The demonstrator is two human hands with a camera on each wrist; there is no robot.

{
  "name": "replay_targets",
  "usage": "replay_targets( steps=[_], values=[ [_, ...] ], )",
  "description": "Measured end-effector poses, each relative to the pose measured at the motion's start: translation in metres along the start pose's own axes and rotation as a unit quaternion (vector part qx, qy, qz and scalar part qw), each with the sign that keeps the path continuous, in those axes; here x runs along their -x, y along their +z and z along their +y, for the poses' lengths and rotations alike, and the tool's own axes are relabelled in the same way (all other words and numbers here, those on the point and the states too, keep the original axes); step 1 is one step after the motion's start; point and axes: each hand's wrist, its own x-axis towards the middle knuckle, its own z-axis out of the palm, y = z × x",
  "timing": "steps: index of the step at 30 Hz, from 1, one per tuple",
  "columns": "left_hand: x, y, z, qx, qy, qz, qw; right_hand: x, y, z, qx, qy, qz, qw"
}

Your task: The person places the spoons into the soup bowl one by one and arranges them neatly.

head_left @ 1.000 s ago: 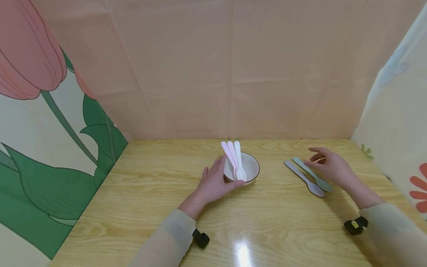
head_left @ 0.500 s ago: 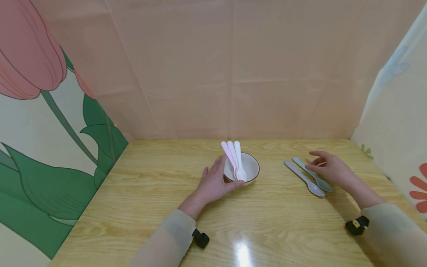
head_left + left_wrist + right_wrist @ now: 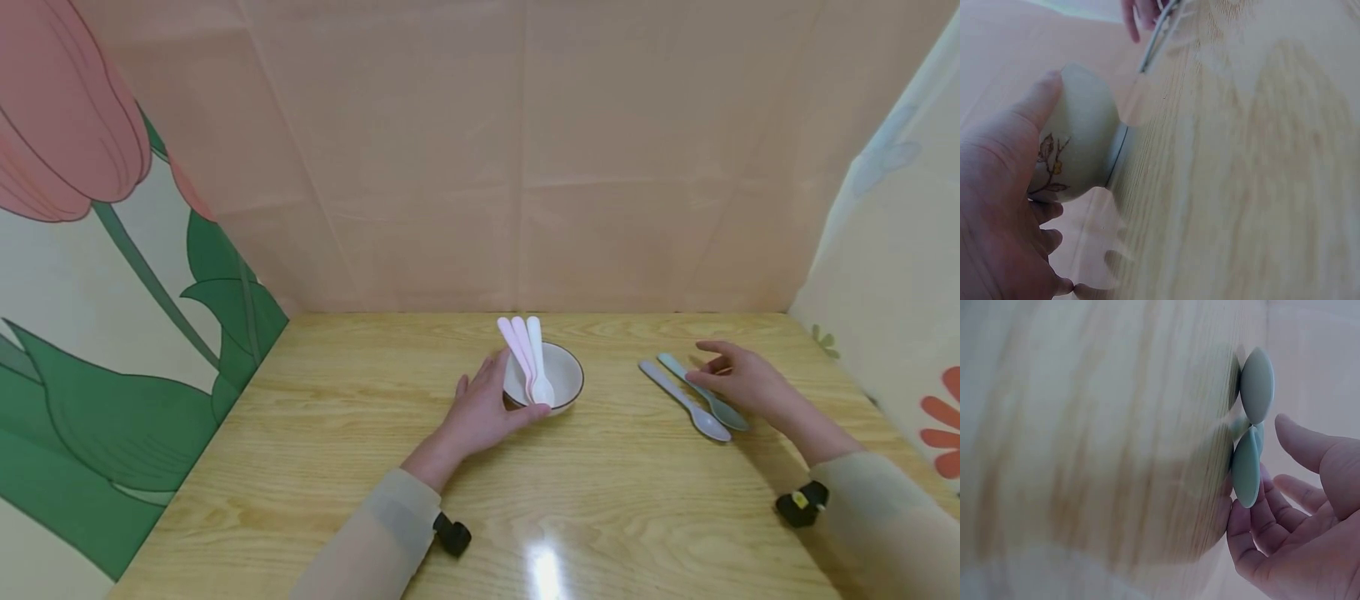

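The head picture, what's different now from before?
The right hand dipped slightly lower in the picture, by the green spoon; nothing was picked up or let go. The left hand still holds the bowl; the green spoon, grey spoon and bowl's spoons stayed put.

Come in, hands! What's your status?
Left hand holds bowl, three spoons in it. Right hand at green spoon, no grip visible. Greyish spoon close alongside.

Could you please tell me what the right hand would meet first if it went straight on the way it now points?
Probably the green spoon; the right hand partly covers it in the head view, though depth there is unclear.
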Motion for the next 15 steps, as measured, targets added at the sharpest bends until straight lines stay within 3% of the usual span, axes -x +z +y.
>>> replay_targets(
  steps=[15],
  values=[
    [0.001,-0.0012,0.0004,0.005,-0.002,-0.004,1.0,-0.0029,0.0005,0.0003,0.009,0.001,-0.018,1.0]
  ],
)
